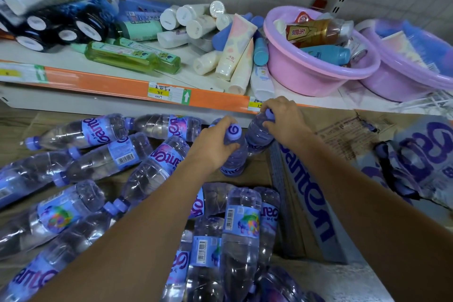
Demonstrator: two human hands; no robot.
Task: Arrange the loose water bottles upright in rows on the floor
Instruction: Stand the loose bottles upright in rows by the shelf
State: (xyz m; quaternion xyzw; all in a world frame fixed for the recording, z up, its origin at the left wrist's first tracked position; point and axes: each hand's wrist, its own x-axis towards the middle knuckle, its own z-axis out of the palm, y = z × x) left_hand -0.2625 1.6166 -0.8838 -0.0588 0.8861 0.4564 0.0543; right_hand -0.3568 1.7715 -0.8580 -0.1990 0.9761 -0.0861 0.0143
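Left of the cardboard box (306,193), most of the water bottles (103,154) lie on their sides in a loose heap across the floor, caps pointing every way, and more are piled below the forearms toward the near edge. Nearer the box, the left hand (210,147) grips a standing bottle (232,154) around its neck, fingers (230,146) curled just under the purple cap. Right beside it, closer to the box and under the orange shelf edge (122,81), the right hand (284,117) holds a second upright bottle (259,135) the same way, fingertips wrapped about the cap. The two bottles stand nearly touching, which looks like the start of a row along the box's side. To do this step well, I judge each bottle should be pressed down flat on its base before letting go, then nudged snug against its neighbour and the box wall so the line stays straight. Releasing one hand at a time would guard against a tip, since full bottles held by the neck can sway. The heap at left should be drawn from the near edge first, so rolling bottles do not knock the row.
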